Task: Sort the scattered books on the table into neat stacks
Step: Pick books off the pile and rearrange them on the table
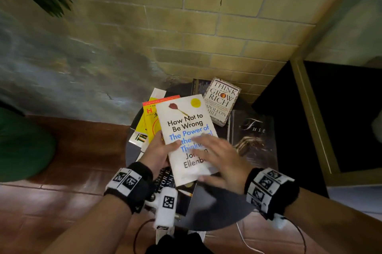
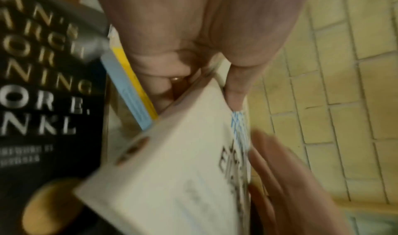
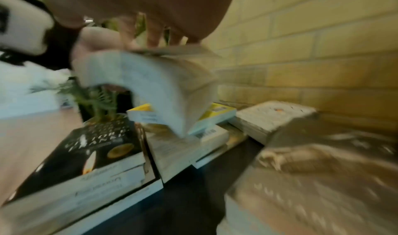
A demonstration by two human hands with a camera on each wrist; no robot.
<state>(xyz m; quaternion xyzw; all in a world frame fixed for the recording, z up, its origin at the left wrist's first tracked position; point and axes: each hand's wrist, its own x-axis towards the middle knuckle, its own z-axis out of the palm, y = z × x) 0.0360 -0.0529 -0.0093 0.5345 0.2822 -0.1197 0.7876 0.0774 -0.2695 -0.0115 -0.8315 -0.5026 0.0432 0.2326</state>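
The white book "How Not to Be Wrong" (image 1: 186, 127) (image 2: 172, 170) (image 3: 155, 78) is lifted above a small round dark table (image 1: 217, 212). My left hand (image 1: 159, 150) (image 2: 193, 26) grips its left edge, thumb on the cover. My right hand (image 1: 219, 154) (image 3: 150, 9) lies blurred across the lower cover, fingers spread. Under it lie yellow books (image 1: 151, 121) (image 3: 217, 112) and a black Frankl book (image 1: 165, 179) (image 2: 43, 85) (image 3: 96, 145). "Think and Grow Rich" (image 1: 222, 101) (image 3: 273, 116) and the dark "Fuse" book (image 1: 254, 136) (image 3: 312, 179) lie to the right.
A brick wall (image 1: 206, 26) stands close behind the table. A green pot (image 1: 20, 146) sits on the wooden floor (image 1: 62, 202) at the left. A black panel in a pale frame (image 1: 341, 119) stands to the right of the table.
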